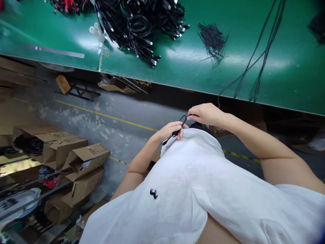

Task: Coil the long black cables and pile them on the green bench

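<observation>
My left hand (172, 131) is closed around a small folded bundle of black cable (175, 133), held in front of the white shirt below the table edge. One end of the bundle sticks out at the lower left, and a thin loop rises at its upper right. At that loop, my right hand (205, 114) is pinched, thumb and fingertips together; the fingers partly hide what is between them. On the green table (182, 73) above lie a heap of black cables with USB plugs (139, 28) and a pile of short, thin black strands (212, 40).
Long black cables (265, 51) hang over the table edge at right. White tubes (96, 33) and a flat strip (59, 52) lie at left, near red-and-black cables (69, 5). Cardboard boxes (88, 152) and a stool (63, 84) stand on the floor.
</observation>
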The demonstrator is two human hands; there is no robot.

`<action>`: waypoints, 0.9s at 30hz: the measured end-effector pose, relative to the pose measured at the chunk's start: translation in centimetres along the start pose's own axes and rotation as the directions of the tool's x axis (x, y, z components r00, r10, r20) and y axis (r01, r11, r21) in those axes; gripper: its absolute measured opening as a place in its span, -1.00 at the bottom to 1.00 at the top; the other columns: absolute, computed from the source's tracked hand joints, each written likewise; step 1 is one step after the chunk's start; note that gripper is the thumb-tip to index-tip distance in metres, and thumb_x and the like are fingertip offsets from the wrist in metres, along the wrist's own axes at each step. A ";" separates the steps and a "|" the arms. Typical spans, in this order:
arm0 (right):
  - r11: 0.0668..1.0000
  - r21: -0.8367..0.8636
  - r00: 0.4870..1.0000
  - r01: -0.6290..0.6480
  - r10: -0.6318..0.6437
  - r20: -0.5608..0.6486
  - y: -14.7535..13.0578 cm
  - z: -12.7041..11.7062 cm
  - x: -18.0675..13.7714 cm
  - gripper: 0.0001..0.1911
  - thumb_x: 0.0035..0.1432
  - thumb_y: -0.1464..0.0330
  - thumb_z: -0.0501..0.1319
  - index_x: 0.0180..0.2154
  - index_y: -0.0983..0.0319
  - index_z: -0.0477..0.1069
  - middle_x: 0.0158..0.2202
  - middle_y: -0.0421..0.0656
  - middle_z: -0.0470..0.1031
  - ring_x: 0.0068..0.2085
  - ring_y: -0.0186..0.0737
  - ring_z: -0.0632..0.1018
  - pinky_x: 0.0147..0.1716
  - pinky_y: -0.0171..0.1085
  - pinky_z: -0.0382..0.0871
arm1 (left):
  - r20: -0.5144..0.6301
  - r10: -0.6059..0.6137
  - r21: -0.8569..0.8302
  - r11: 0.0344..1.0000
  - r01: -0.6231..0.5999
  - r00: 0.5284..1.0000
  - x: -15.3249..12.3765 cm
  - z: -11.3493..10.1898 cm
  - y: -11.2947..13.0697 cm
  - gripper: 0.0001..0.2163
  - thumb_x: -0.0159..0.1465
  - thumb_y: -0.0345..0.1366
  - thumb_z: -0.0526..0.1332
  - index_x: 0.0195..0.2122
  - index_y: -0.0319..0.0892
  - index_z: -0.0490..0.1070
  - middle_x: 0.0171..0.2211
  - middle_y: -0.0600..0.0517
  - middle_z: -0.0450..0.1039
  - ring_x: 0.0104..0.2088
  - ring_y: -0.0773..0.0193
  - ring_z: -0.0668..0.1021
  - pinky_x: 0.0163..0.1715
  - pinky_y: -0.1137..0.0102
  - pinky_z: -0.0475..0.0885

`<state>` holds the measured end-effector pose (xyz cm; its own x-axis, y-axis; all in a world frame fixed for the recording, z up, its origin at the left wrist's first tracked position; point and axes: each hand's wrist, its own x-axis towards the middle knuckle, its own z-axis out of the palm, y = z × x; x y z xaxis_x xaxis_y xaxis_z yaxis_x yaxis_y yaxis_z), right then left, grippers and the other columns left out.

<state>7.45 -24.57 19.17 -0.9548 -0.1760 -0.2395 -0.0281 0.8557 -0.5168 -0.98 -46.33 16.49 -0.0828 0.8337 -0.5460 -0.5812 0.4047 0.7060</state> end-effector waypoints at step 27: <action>0.892 -0.284 0.935 -0.351 0.350 -0.055 22.3 3.6 -7.9 -0.70 0.33 0.34 0.10 -0.13 0.31 0.58 -0.07 0.11 0.60 -0.09 -0.07 0.51 -0.04 -0.14 0.21 | -0.759 0.164 -0.395 0.652 -0.647 0.630 -8.7 -2.8 5.0 -0.68 0.51 -0.31 -0.08 0.03 -0.19 0.46 -0.68 0.25 0.12 -0.80 0.61 0.12 -0.79 0.73 0.03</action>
<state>15.45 -5.89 6.58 -0.9189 0.1617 -0.3597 0.2259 0.9635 -0.1437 -5.43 -52.60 23.45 -0.7622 0.3064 -0.5703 -0.6457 -0.4239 0.6352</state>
